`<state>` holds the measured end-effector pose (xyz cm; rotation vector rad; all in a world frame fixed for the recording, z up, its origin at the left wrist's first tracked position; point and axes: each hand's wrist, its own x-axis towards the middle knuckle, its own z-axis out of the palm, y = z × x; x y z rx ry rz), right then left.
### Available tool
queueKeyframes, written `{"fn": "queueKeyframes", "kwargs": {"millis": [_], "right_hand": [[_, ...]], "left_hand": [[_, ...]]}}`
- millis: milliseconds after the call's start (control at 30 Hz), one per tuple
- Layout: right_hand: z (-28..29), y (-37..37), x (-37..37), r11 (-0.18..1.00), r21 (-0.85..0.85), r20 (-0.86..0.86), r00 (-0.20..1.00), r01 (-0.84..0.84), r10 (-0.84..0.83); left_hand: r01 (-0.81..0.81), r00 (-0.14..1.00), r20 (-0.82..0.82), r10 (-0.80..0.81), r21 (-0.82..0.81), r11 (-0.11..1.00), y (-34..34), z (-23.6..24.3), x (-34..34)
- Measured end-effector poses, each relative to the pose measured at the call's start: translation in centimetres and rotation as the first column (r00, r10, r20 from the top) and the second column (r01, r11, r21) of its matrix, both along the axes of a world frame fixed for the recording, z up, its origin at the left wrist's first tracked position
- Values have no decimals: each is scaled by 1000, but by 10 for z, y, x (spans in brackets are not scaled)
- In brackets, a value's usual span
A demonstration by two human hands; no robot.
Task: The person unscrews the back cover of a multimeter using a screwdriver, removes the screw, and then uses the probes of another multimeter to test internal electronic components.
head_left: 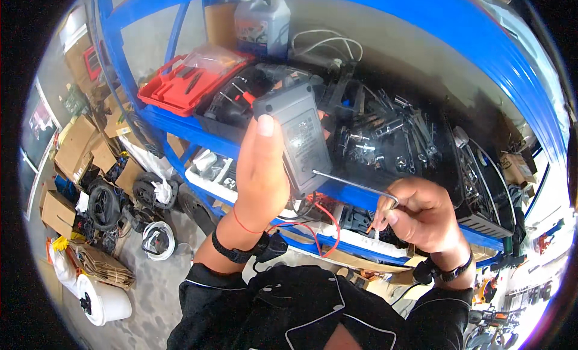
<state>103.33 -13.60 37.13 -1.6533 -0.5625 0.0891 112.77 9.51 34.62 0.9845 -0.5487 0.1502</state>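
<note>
While an open red case (189, 82) lies on the far left of the shelf, your left hand (263, 169) is clasped round a grey box (307, 136), its thumb flat along the left side and most of its fingers hidden behind. You have the box up in front of the shelf, its labelled face toward you. Just right of it, a bent metal rod (355, 184) meets the lower right corner; whether its tip is seated in a hole there, you cannot tell. Your right hand (424, 214) is curled nearly closed, pinching the rod's short bent end. If that tip sits shallow, it could slip and scratch the face; with only your left hand seen steadying it, the box might twist under a hard turn. The red wire (338, 229) looping below could snag on your wrist. As for edges, the blue shelf beam (205, 139) runs behind both hands, and the floor (153, 296) gives you space at near left. On the right, wrenches (419, 139) crowd the far side and a black tray (481, 220) leaves your knuckles less room to swing.
</note>
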Motion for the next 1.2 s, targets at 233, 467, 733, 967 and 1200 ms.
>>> {"fn": "queueKeyframes", "kwargs": {"millis": [233,467,733,967,1200], "right_hand": [[-1,2,2,999,-14,9,999,41,-41],[2,7,1,997,-32,-37,997,74,-75],[8,8,-2,997,25,-173,982,77,-72],[4,31,-4,905,-236,224,926,354,-304],[-1,43,8,701,-313,765,607,641,-215]], "left_hand": [[-22,999,-35,21,-9,1000,0,-2,0],[-113,993,28,111,52,992,1,-3,1],[-213,951,249,183,101,972,3,-12,6],[-224,969,121,215,72,972,-4,-9,3],[-234,971,61,231,50,971,-10,-4,-1]]}}
